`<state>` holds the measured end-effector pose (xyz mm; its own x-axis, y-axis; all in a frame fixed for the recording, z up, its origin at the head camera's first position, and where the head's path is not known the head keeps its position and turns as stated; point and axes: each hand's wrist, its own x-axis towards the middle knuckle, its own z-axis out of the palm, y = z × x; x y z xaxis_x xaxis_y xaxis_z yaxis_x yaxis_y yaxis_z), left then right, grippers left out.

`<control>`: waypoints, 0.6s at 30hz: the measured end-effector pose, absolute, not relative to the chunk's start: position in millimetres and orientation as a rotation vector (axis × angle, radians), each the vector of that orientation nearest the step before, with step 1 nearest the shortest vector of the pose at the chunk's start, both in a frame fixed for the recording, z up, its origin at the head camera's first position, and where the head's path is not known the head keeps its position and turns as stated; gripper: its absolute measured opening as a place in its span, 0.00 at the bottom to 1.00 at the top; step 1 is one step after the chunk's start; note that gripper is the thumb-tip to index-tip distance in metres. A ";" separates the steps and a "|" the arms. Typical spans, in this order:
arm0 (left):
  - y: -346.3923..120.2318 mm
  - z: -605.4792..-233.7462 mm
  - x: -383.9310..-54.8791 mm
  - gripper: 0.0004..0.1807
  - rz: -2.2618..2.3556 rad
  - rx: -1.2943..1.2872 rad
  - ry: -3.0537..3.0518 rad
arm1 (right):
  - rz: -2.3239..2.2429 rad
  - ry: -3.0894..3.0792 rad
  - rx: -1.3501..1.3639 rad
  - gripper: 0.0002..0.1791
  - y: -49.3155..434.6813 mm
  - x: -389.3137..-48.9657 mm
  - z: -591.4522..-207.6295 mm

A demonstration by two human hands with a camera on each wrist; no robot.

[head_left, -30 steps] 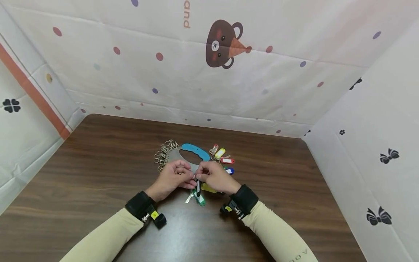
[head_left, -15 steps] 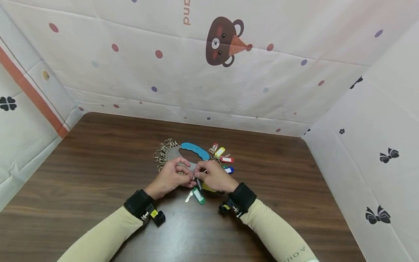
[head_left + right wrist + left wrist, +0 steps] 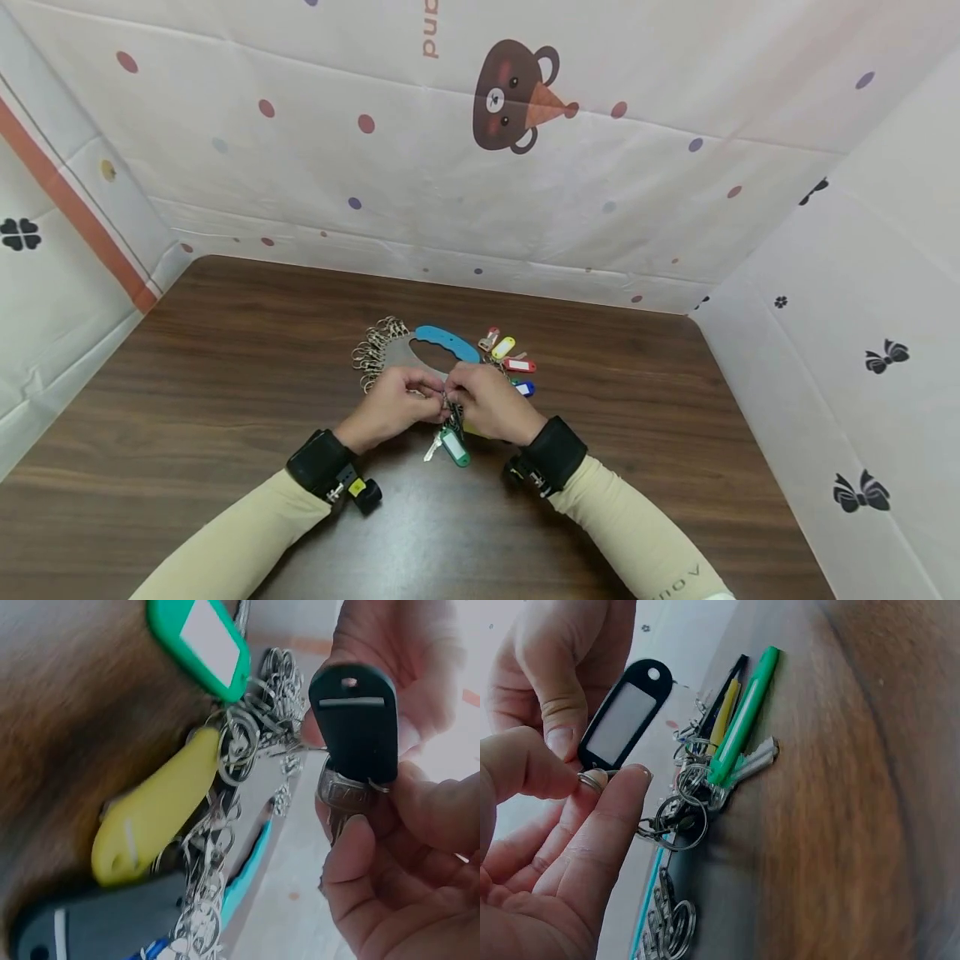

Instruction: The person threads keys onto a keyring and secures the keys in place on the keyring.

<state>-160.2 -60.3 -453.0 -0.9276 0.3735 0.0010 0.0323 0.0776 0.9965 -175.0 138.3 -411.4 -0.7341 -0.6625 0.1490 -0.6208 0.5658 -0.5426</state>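
Observation:
In the head view my left hand (image 3: 393,408) and right hand (image 3: 495,404) meet over the front of a grey key holder with a blue handle (image 3: 447,340). My left thumb and fingertips pinch a small split ring (image 3: 592,780) joined to a black key tag (image 3: 626,712). My right thumb and fingers pinch a key (image 3: 341,801) hanging by that black tag. Beside the hands, a green key tag (image 3: 454,447) and a silver key (image 3: 432,448) lie on the table. A yellow tag (image 3: 154,806) lies behind the right hand, mostly hidden in the head view.
Several metal clasps (image 3: 371,354) line the holder's left side. Red (image 3: 520,365), yellow (image 3: 503,347) and blue (image 3: 525,389) tags fan out at its right. The brown wooden table (image 3: 225,400) is bounded by patterned white sheets (image 3: 420,167) at back and sides.
Both hands stay together at the holder's front. The right hand has shifted slightly, covering more of the yellow tag, and the black tag that hung below the fingers shows less in the head view.

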 end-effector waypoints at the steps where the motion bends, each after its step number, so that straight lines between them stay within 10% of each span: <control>1: -60.2 -452.8 -160.1 0.13 1.937 0.406 2.090 | -0.890 2.723 -1.124 0.10 138.8 -174.8 -411.0; 18: -56.4 -442.6 -157.6 0.12 1.984 0.230 1.970 | -0.836 2.743 -1.087 0.10 138.6 -167.7 -406.6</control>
<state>-157.6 -56.4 -442.6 -0.9309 0.3454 -0.1186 -0.1211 0.0144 0.9925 -167.7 138.6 -406.6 -0.7460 -0.6539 0.1257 -0.6129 0.6006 -0.5134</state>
